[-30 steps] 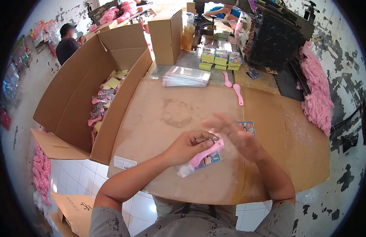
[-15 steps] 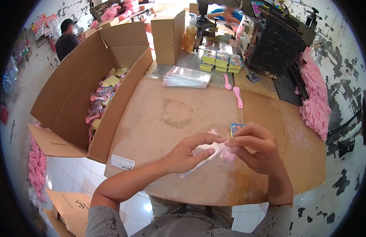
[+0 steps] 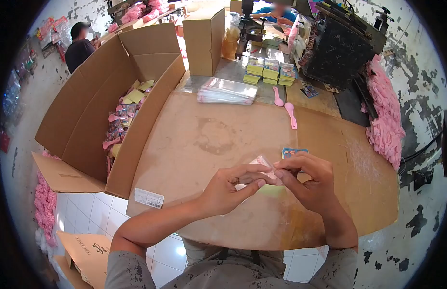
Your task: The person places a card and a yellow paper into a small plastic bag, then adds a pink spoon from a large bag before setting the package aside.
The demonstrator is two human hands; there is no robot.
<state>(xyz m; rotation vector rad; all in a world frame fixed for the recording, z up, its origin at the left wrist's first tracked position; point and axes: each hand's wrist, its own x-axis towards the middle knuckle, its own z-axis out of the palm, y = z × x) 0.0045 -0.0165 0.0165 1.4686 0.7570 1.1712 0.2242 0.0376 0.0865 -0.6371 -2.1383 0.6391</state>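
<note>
Between my two hands is a clear plastic packet (image 3: 261, 163) with something pink in it, over the front part of the cardboard-topped table (image 3: 185, 144). My left hand (image 3: 231, 189) pinches it with thumb and fingers from the left. My right hand (image 3: 308, 179) has its thumb and fingertips together at the packet's right end. A yellow-green patch shows beneath the fingers. Just behind my right hand lies a blue printed card (image 3: 294, 152), partly covered by it. Two pink spoons (image 3: 278, 96) (image 3: 291, 115) lie farther back.
A large open carton (image 3: 83, 115) with filled packets stands at the left. Clear bags (image 3: 227, 91) lie at the back, near stacks of cards (image 3: 270, 71). A black machine (image 3: 337, 48) and pink material (image 3: 383, 115) are at the right. Two people sit farther off.
My hands have shifted slightly at the packet, and its lower left part no longer hangs out below my left hand. More of the blue card shows, and a yellow-green patch appears beneath my fingers.
</note>
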